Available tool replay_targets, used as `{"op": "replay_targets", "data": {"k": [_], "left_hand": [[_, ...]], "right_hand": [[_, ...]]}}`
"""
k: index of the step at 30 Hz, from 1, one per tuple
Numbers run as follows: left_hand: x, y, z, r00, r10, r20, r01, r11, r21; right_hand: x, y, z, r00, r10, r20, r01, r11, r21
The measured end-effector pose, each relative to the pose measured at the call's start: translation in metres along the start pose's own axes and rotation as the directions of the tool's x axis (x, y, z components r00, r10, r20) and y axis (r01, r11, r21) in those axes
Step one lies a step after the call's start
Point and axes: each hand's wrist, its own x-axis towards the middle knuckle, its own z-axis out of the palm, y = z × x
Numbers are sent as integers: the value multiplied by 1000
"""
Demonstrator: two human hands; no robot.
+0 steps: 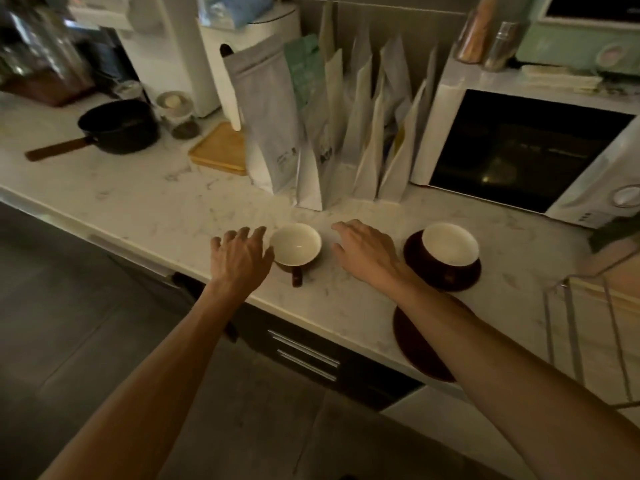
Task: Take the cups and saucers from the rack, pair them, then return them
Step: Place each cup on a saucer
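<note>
Cups sat apart on the marble counter (145, 202): the loose cup (295, 244) stood bare, handle toward six o'clock, with the paired cup (450, 244) at its three o'clock on a saucer (445, 280). Left hand (240, 259) touched its nine o'clock side and right hand (367, 252) hovered just beside, both empty with fingers spread wide. Pairing well probably meant lifting it by the handle onto the spare saucer (415, 348) at five o'clock, centred before letting go.

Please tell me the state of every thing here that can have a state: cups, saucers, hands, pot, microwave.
Left cup: upright, empty, directly on the counter, no saucer under it.
Right cup: upright, empty, standing on a saucer.
Second saucer: bare, near the counter edge, partly hidden by the right forearm.
Left hand: open, beside the left cup; contact unclear.
Right hand: open, holding nothing.
Pot: upright, lidless.
Microwave: door open.
</note>
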Motion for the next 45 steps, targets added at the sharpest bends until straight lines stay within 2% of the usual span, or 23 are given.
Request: {"op": "replay_targets", "data": {"k": [6, 10, 15, 20, 24, 30, 37, 45], "left_hand": [[-3, -12, 17, 992, -97, 83, 112, 972, -207], [5, -4, 26, 972, -161, 171, 217, 895, -390], [8, 8, 34, 979, -115, 167, 182, 860, -477], [14, 10, 43, 936, -193, 295, 344, 682, -646], [12, 15, 45, 946, -208, 247, 320, 699, -639], [2, 30, 38, 967, -149, 205, 246, 737, -629], [-10, 57, 21, 984, -24, 174, 125, 794, -595], [-41, 109, 12, 986, 115, 125, -20, 810, -586]], "right_hand": [[22, -27, 27, 1000, -11, 16, 11, 1000, 16], [33, -32, 40, 998, 56, 34, -59, 992, 109], [35, -33, 51, 995, 76, 61, -87, 979, 186], [40, -33, 52, 972, 217, 92, -236, 907, 349], [37, -32, 50, 965, 248, 89, -262, 888, 377], [19, -22, 41, 957, 286, 49, -277, 849, 450], [-12, 1, 14, 944, 328, 39, -307, 826, 473], [-78, 41, -8, 914, 406, 13, -345, 760, 551]]}}
